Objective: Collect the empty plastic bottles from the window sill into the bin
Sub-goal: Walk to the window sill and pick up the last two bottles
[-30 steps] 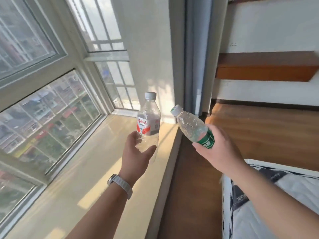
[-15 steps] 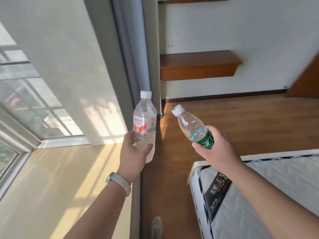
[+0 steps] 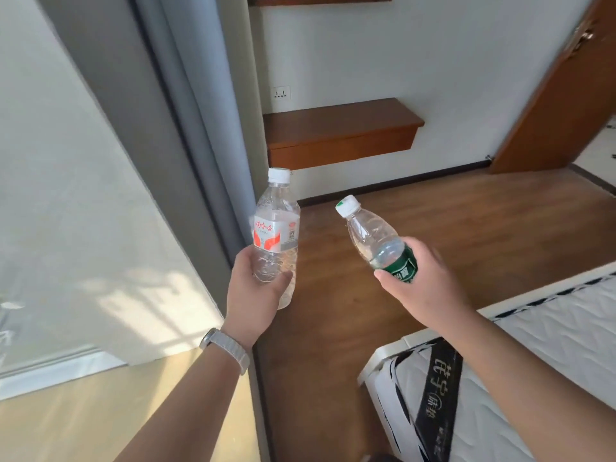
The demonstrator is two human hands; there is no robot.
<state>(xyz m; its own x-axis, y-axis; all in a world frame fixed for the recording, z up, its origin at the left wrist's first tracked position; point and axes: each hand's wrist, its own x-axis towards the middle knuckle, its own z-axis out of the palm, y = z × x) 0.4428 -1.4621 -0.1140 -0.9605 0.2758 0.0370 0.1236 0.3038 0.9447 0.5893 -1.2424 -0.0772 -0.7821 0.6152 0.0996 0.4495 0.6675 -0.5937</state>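
Observation:
My left hand [image 3: 255, 291] grips the lower part of a clear plastic bottle with a red and white label [image 3: 276, 228], held upright with its white cap on. My right hand [image 3: 423, 281] holds a second clear bottle with a green label [image 3: 376, 238], tilted up and to the left, capped in white. Both bottles look empty and hang in the air over the wooden floor, a short gap between them. The beige window sill [image 3: 83, 418] lies at the lower left under my left forearm. No bin is in view.
A grey curtain [image 3: 196, 105] hangs beside the wall at the sill's end. A wooden wall shelf [image 3: 340, 131] sits ahead, a wooden door [image 3: 566, 101] at the right. A white mattress [image 3: 520, 371] fills the lower right. Wooden floor [image 3: 433, 221] stretches between them.
The view has swung right, away from the window panes and toward the room. Both hands keep the same bottles in the same grip; more floor, the shelf and the door have come into sight.

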